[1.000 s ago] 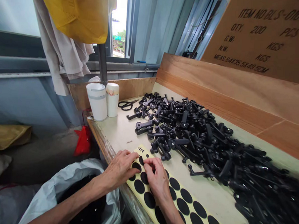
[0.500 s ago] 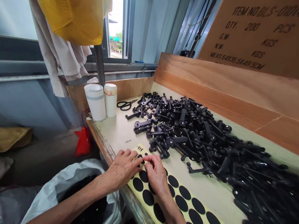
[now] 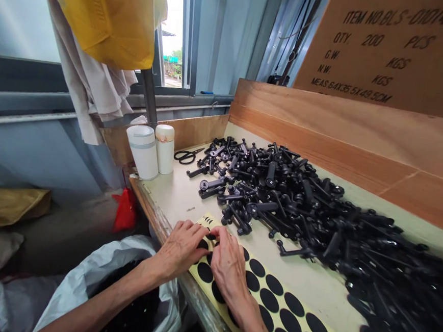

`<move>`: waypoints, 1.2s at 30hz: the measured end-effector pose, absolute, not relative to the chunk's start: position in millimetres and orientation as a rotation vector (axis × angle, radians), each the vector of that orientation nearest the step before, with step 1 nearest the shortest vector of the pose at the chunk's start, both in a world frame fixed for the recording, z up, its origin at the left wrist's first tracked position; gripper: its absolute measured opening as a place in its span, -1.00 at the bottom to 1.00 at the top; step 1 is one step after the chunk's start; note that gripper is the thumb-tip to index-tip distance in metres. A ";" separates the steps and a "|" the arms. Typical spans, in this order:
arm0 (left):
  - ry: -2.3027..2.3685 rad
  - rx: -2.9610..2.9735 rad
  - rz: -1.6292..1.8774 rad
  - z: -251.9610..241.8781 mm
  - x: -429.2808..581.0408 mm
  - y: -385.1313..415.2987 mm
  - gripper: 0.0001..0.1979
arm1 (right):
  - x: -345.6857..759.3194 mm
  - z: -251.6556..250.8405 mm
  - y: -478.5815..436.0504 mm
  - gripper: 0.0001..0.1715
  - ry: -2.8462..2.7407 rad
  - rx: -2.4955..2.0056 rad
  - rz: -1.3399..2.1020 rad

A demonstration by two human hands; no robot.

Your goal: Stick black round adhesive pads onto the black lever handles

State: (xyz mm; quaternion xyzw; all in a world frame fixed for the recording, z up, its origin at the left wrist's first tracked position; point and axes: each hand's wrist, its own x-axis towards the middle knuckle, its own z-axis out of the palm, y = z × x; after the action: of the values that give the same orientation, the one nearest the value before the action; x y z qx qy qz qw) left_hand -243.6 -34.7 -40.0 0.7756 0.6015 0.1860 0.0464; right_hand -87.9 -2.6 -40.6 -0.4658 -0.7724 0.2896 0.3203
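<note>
Pressing onto a long yellow backing sheet (image 3: 261, 290) printed with rows of round black pads (image 3: 257, 267), the left hand (image 3: 180, 247) and right hand (image 3: 229, 264) lie side by side over its upper end, with the sheet resting on a pale cream tabletop (image 3: 172, 203) along its front edge. The fingers (image 3: 201, 231) of both hands curl inward and nearly meet over the topmost pads, closed down towards the sheet; whether they pinch a pad or only rest there is hidden, so I cannot tell. Below the hands, the rest of the sheet runs towards the lower right, its pads uncovered. Just behind the sheet spreads a large heap of black moulded lever handles (image 3: 281, 191). Farther behind the sheet stand a white lidded tumbler (image 3: 142, 152), a cream cylindrical cup (image 3: 164, 149) and black-handled scissors (image 3: 186, 156). Left of the sheet, below the tabletop's edge, a white plastic sack (image 3: 80, 298) gapes open with something dark inside, and a red plastic bag (image 3: 125, 210) sits beyond it. Far behind the sheet, a brown cardboard carton panel (image 3: 391, 51) reads "ITEM NO BLS-0101", "QTY 200 PCS", "G.W.", "N.W." and "MEAS 64X35.5X49.5CM", with further characters too unclear to read
</note>
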 end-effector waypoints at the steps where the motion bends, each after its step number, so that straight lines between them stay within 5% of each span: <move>1: 1.827 2.273 0.651 -40.0 -246.9 -34.3 -0.76 | -86.9 -38.8 -2.9 -0.56 -2.040 -1.207 0.776; 7: 1.645 2.063 0.890 -37.8 -261.0 -26.3 -0.61 | -74.7 -32.0 6.8 -0.43 -2.046 -1.064 1.003; 15: 1.473 1.894 1.112 -12.9 -243.3 -19.3 -0.86 | -51.6 -14.6 11.3 -0.64 -1.850 -1.103 1.191; 21: 1.375 1.343 1.147 2.6 -212.7 -24.8 -0.86 | -26.2 -8.6 4.0 -0.35 -1.512 -1.241 1.205; 25: 1.199 0.904 1.037 9.6 -193.9 -32.1 -0.80 | -7.0 -7.5 -4.4 -0.62 -1.511 -1.271 1.198; 36: 1.216 1.355 1.013 0.1 -166.6 -21.3 -0.70 | 9.8 -6.0 -31.2 -0.78 -1.691 -1.158 0.624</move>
State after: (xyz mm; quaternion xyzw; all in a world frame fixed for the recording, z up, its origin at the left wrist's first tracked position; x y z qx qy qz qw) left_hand -166.6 -21.3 0.1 0.5615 0.5040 0.4195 0.5047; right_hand 9.8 -31.2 -6.0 -0.4743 -0.6928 0.2559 0.4791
